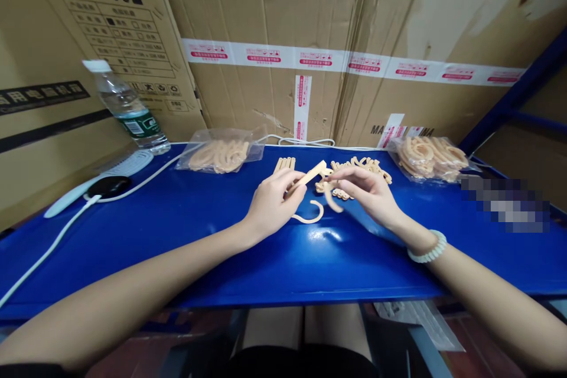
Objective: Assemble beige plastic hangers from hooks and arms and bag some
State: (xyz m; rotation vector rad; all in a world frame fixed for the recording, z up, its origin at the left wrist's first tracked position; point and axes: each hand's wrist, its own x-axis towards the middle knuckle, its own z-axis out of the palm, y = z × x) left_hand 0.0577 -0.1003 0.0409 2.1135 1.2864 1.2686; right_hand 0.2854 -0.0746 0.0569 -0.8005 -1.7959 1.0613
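My left hand [275, 201] is closed around a straight, pale beige stick [315, 172] that looks like wood and points up to the right. Close to the stick's far end, my right hand [368, 190] pinches a curved beige piece [332, 198], slightly blurred, hanging from the fingertips. Below my hands a hook-shaped beige piece [315, 215] lies on the blue table [283, 266], partly hidden by my left hand. Several short straight sticks [284, 163] lie side by side behind my left hand. A pile of small beige pieces [367, 166] is behind my right hand.
Clear plastic bags of curved beige pieces lie at the back left [219, 155] and back right [429, 156]. To the left are a water bottle [133, 112], a pale comb-like object [101, 180], a black oval device [109, 187] and a white cable [53, 248]. Cardboard boxes [266, 94] stand behind.
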